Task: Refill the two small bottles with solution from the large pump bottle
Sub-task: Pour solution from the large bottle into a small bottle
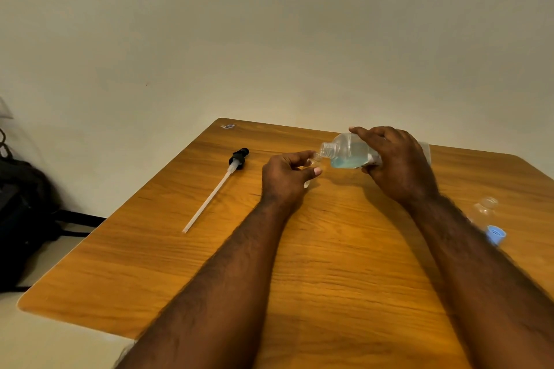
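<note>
My right hand [395, 162] grips the large clear bottle [344, 153], tipped on its side with its open neck pointing left; pale blue solution pools in its lower side. My left hand [284, 174] holds a small clear bottle [314, 160], mostly hidden by my fingers, its mouth right beside the large bottle's neck. The removed pump [238, 159], black head with a long white tube, lies on the table to the left. A second small clear bottle [484, 208] stands at the right, with a blue cap [496, 234] just in front of it.
The wooden table [299, 263] has rounded corners; its left edge runs diagonally. A black bag [21, 213] sits on the floor at the left. A small sticker [227, 126] marks the far corner. A plain wall rises behind.
</note>
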